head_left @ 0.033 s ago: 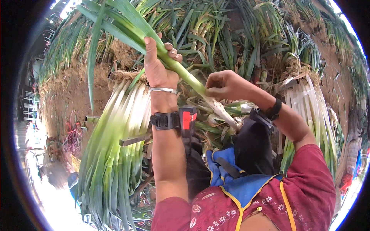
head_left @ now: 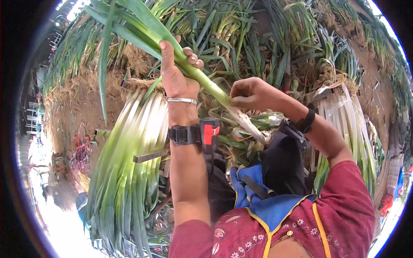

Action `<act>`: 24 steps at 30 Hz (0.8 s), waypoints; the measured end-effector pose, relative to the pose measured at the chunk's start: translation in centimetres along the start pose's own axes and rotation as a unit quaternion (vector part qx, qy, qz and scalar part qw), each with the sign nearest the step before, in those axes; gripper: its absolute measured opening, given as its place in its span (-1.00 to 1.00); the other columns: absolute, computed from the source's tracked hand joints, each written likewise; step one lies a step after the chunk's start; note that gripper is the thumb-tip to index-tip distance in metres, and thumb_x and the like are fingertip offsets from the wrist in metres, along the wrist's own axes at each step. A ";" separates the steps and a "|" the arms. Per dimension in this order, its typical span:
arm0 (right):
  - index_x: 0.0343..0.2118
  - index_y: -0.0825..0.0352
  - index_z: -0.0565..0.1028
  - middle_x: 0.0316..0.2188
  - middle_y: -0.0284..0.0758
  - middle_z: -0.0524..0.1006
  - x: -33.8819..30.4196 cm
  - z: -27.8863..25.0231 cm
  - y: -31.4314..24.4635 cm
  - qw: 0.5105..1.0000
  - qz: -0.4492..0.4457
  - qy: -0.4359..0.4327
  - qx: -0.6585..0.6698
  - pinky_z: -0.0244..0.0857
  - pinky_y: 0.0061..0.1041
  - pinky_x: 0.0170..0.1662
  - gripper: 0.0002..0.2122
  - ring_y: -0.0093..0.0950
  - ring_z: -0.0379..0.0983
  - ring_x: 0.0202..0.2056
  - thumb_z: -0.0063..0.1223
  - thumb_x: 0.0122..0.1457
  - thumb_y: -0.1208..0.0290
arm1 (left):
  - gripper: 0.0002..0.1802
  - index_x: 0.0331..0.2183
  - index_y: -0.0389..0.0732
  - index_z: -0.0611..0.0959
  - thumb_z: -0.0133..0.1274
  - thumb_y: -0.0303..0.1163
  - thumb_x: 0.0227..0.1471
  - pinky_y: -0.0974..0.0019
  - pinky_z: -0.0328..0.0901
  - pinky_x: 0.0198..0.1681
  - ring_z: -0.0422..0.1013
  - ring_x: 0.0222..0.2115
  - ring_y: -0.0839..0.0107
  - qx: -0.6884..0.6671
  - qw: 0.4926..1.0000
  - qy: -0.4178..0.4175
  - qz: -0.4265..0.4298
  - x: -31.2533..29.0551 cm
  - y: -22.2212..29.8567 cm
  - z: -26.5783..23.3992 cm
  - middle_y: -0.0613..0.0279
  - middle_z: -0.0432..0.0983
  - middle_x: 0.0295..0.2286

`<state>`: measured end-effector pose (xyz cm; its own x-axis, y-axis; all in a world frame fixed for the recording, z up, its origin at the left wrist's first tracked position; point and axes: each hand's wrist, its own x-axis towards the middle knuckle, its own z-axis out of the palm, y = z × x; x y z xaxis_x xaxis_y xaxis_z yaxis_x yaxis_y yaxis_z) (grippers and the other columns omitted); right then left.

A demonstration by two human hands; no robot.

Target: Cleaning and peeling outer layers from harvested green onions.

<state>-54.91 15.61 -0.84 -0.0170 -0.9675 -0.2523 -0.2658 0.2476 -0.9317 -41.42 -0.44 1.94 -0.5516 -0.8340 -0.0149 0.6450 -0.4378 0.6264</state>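
My left hand (head_left: 177, 77) is clamped around the long green-and-white leek stalk (head_left: 211, 88); my right hand (head_left: 249, 94) fingers are pinched together on its pale lower shaft.

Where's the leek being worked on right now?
Centre of the head view: the leek runs diagonally, gripped by the left hand and pinched lower by the right hand.

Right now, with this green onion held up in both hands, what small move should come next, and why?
Probably pull the outer skin down toward the root: the left hand grips the green onion on its green part, and the right hand pinches the stalk lower, above the white end.
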 end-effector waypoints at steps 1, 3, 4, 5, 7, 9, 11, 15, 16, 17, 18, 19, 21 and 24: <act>-0.33 0.38 0.50 -0.53 -0.52 0.46 0.2 -0.2 0.3 1.000 -0.026 -0.005 -0.001 0.22 -0.70 -0.44 -0.85 -0.77 0.30 -0.47 0.13 0.09 0.42 | -0.34 -0.10 -0.18 0.42 0.09 0.15 -0.03 0.42 0.18 -0.51 0.25 -0.59 0.52 -0.003 1.000 -0.011 0.000 -0.1 0.1 0.1 0.31 0.35 -0.57; -0.33 0.38 0.50 -0.52 -0.51 0.46 0.5 -0.5 0.7 0.998 -0.055 -0.017 -0.002 0.24 -0.68 -0.40 -0.85 -0.76 0.30 -0.45 0.14 0.09 0.42 | -0.31 -0.09 -0.19 0.43 0.06 0.19 -0.03 0.43 0.16 -0.50 0.24 -0.59 0.53 -0.010 1.000 -0.029 -0.004 -0.2 0.2 0.0 0.33 0.34 -0.57; -0.32 0.39 0.49 -0.51 -0.50 0.46 0.6 -0.6 0.8 0.998 -0.057 -0.024 -0.002 0.24 -0.68 -0.38 -0.84 -0.76 0.30 -0.44 0.14 0.09 0.41 | -0.30 -0.08 -0.20 0.44 0.05 0.20 -0.03 0.43 0.15 -0.49 0.23 -0.57 0.54 -0.013 0.999 -0.037 -0.007 -0.3 0.3 -0.1 0.35 0.34 -0.56; -0.32 0.39 0.49 -0.50 -0.50 0.46 0.6 -0.6 1.0 0.998 -0.060 -0.030 -0.002 0.25 -0.67 -0.35 -0.83 -0.75 0.30 -0.42 0.15 0.10 0.41 | -0.29 -0.07 -0.21 0.45 0.03 0.21 -0.02 0.44 0.15 -0.48 0.22 -0.56 0.54 -0.016 0.999 -0.044 -0.010 -0.3 0.3 -0.1 0.36 0.33 -0.56; -0.28 0.40 0.47 -0.45 -0.49 0.47 0.8 -0.2 0.2 0.995 -0.091 -0.032 0.032 0.25 -0.66 -0.29 -0.79 -0.74 0.30 -0.38 0.17 0.09 0.40 | -0.30 -0.09 -0.22 0.48 0.04 0.20 -0.02 0.43 0.15 -0.47 0.22 -0.56 0.54 -0.027 0.998 -0.061 -0.015 -0.4 0.7 -0.3 0.36 0.35 -0.56; -0.24 0.39 0.44 -0.41 -0.48 0.46 1.2 0.2 -0.5 0.991 -0.120 -0.022 0.060 0.24 -0.66 -0.24 -0.76 -0.72 0.30 -0.34 0.19 0.09 0.40 | -0.31 -0.10 -0.22 0.50 0.04 0.20 -0.03 0.44 0.14 -0.47 0.22 -0.56 0.53 -0.035 0.996 -0.079 -0.020 -0.5 0.8 -0.3 0.36 0.36 -0.56; -0.21 0.39 0.42 -0.36 -0.48 0.44 1.7 0.6 -1.1 0.985 -0.149 -0.002 0.081 0.24 -0.66 -0.20 -0.73 -0.72 0.30 -0.31 0.20 0.08 0.39 | -0.31 -0.11 -0.22 0.51 0.03 0.21 -0.03 0.44 0.14 -0.47 0.22 -0.57 0.53 -0.039 0.994 -0.097 -0.023 -0.6 0.6 -0.3 0.35 0.37 -0.56; -0.21 0.37 0.40 -0.33 -0.50 0.41 2.4 0.9 -1.1 0.972 -0.231 0.042 0.035 0.24 -0.66 -0.18 -0.75 -0.73 0.29 -0.29 0.18 0.10 0.43 | -0.27 -0.13 -0.19 0.48 -0.05 0.29 -0.02 0.42 0.12 -0.53 0.22 -0.63 0.51 -0.056 0.993 -0.098 -0.034 -0.4 0.4 0.1 0.34 0.36 -0.62; -0.22 0.37 0.40 -0.33 -0.50 0.40 2.4 1.0 -1.3 0.970 -0.236 0.048 0.034 0.24 -0.67 -0.19 -0.76 -0.73 0.29 -0.29 0.17 0.10 0.44 | -0.27 -0.13 -0.20 0.49 -0.05 0.30 -0.03 0.42 0.12 -0.53 0.22 -0.63 0.51 -0.064 0.992 -0.105 -0.036 -0.4 0.6 0.0 0.34 0.35 -0.62; -0.22 0.37 0.39 -0.32 -0.50 0.40 2.4 1.1 -1.4 0.968 -0.242 0.053 0.034 0.23 -0.67 -0.19 -0.77 -0.74 0.29 -0.28 0.16 0.11 0.44 | -0.26 -0.14 -0.20 0.49 -0.06 0.31 -0.03 0.42 0.11 -0.54 0.22 -0.64 0.51 -0.072 0.990 -0.111 -0.039 -0.4 0.8 -0.1 0.34 0.35 -0.62; -0.23 0.37 0.40 -0.33 -0.51 0.40 2.4 1.1 -1.3 0.970 -0.232 0.038 0.066 0.23 -0.68 -0.20 -0.78 -0.74 0.29 -0.29 0.16 0.11 0.46 | -0.24 -0.13 -0.20 0.50 -0.07 0.32 -0.03 0.42 0.11 -0.54 0.21 -0.64 0.52 -0.084 0.986 -0.135 -0.047 -0.3 0.7 -0.3 0.34 0.35 -0.62; -0.23 0.37 0.40 -0.34 -0.51 0.40 2.4 0.9 -1.1 0.970 -0.223 0.023 0.098 0.23 -0.69 -0.21 -0.79 -0.75 0.29 -0.30 0.15 0.11 0.47 | -0.22 -0.11 -0.20 0.50 -0.09 0.34 -0.04 0.42 0.11 -0.54 0.20 -0.64 0.52 -0.096 0.981 -0.158 -0.054 -0.2 0.6 -0.6 0.34 0.35 -0.62; -0.24 0.36 0.40 -0.35 -0.52 0.40 2.4 0.6 -1.0 0.969 -0.206 -0.003 0.135 0.23 -0.70 -0.24 -0.80 -0.76 0.29 -0.32 0.14 0.11 0.48 | -0.18 -0.09 -0.21 0.51 -0.12 0.37 -0.05 0.42 0.10 -0.54 0.19 -0.65 0.52 -0.117 0.970 -0.204 -0.068 0.0 0.6 -0.8 0.34 0.35 -0.61; -0.24 0.35 0.42 -0.39 -0.55 0.40 2.3 0.2 -1.1 0.970 -0.174 -0.029 0.167 0.23 -0.72 -0.28 -0.82 -0.79 0.29 -0.35 0.12 0.12 0.47 | -0.12 -0.07 -0.22 0.51 -0.17 0.41 -0.07 0.41 0.10 -0.54 0.18 -0.64 0.51 -0.146 0.948 -0.268 -0.089 0.2 0.7 -1.0 0.32 0.35 -0.59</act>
<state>-54.48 13.12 -0.40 0.0747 -0.9934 0.0867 0.0808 -0.0806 -0.9935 -40.55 -1.21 1.59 -0.8040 -0.4826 0.3473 0.5929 -0.6949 0.4070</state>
